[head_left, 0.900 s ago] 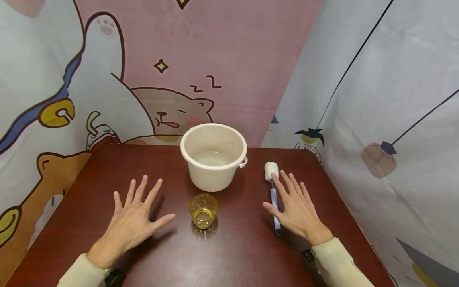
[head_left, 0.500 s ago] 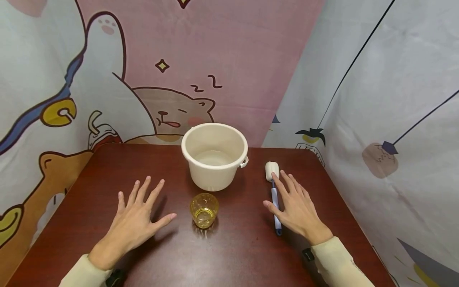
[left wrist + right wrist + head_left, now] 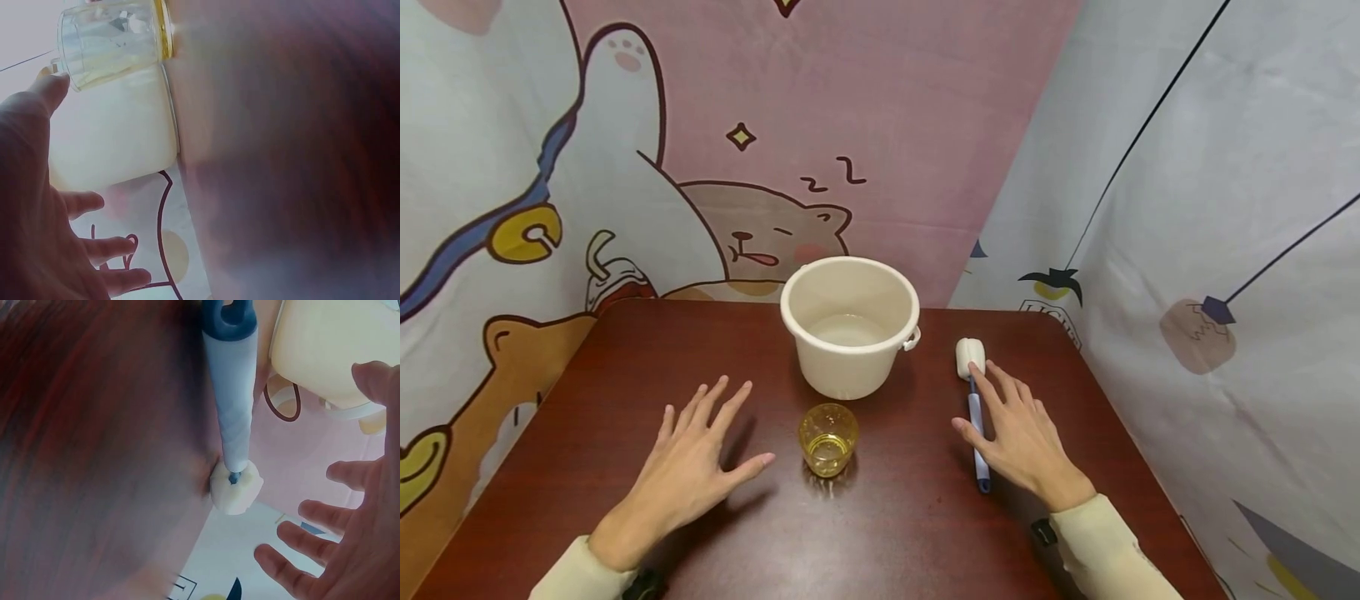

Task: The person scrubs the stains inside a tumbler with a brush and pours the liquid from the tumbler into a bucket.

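My left hand (image 3: 681, 467) hovers over the table with fingers spread, to the left of a yellowish clear glass (image 3: 827, 440). That glass stands upright with a little liquid or tint at its bottom; the left wrist view shows the glass (image 3: 112, 44) just beyond the thumb. My right hand (image 3: 1022, 437), also spread and holding nothing, is above and beside a sponge brush (image 3: 975, 408). The brush lies with its white sponge head (image 3: 969, 357) pointing away; its pale handle (image 3: 232, 394) shows whole in the right wrist view. Behind the glass stands a cream bucket (image 3: 846, 367).
The dark reddish-brown table (image 3: 880, 533) carries all these things. A small handle lug (image 3: 912, 339) sticks out at the bucket's right side. Cartoon-printed cloth (image 3: 925, 125) hangs behind the table and along its sides.
My left hand has shifted slightly right, toward the glass, and its fingers have dipped a little. The right hand has barely moved. The glass, bucket and brush stay in place.
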`<action>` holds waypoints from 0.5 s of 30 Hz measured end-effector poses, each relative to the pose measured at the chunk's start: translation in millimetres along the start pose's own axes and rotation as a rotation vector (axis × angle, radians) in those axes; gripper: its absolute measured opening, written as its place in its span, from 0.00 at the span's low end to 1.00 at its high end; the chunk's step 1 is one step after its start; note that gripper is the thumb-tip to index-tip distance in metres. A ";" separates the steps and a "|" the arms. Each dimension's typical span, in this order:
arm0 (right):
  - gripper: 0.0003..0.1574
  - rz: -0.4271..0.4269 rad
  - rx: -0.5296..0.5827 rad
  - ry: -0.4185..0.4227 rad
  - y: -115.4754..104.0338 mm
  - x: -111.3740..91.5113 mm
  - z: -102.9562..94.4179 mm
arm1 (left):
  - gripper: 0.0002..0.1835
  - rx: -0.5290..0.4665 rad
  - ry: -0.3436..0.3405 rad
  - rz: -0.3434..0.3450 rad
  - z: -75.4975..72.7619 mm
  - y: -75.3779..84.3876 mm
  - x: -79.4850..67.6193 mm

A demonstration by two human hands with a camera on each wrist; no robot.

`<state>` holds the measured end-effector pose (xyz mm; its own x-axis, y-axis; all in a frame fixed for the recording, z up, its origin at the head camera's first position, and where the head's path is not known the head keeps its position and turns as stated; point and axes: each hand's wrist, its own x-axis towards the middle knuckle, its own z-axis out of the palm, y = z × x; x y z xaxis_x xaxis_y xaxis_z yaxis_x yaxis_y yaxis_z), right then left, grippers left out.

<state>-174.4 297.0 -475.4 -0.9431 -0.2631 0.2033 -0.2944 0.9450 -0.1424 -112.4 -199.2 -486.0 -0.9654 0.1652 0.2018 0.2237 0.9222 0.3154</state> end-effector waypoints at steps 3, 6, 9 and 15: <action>0.59 0.001 -0.001 -0.010 0.0 0.5 -1.0 | 0.60 -0.021 -0.001 0.007 1.7 2.1 -1.2; 0.59 0.008 0.001 -0.014 0.6 0.5 -2.1 | 0.61 -0.037 -0.002 0.014 4.1 4.7 -2.7; 0.59 0.013 0.005 -0.012 1.5 0.2 -2.8 | 0.61 -0.049 0.004 0.027 6.5 7.6 -3.8; 0.58 0.016 0.024 -0.011 2.1 0.2 -2.6 | 0.62 -0.075 0.001 0.048 9.4 12.0 -5.0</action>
<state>-174.8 299.4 -473.1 -0.9492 -0.2508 0.1898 -0.2832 0.9441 -0.1686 -106.1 -185.7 -492.0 -0.9533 0.2082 0.2190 0.2791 0.8843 0.3742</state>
